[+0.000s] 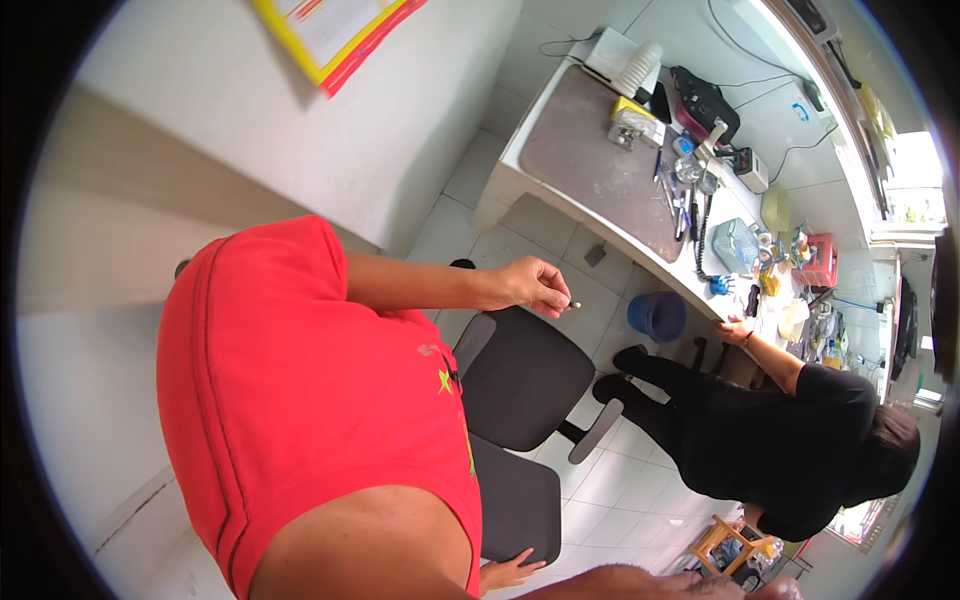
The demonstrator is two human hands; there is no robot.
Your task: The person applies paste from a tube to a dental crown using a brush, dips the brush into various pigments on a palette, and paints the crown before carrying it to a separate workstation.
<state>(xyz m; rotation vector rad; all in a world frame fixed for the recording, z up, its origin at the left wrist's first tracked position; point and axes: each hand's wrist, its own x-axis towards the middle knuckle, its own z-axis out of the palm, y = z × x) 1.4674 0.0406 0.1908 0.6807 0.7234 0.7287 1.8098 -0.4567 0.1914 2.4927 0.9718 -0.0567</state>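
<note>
1. A small white piece (574,305) sits pinched at the fingertips of my left hand (527,284), grip nearly shut around it, above the black chair (525,385).
2. It is too small to tell which way it points.
3. My right hand (507,573) rests open at the chair's back.
4. A yellow-and-red bordered sheet (335,35) lies flat on the white tabletop (420,120).

Two people: one in a red shirt (300,400), one in black (780,440). One black chair (520,380). One long desk (590,150). One blue bucket (657,315). One red basket (820,262). Maybe one tiny white bit (575,305), hard to tell.
</note>
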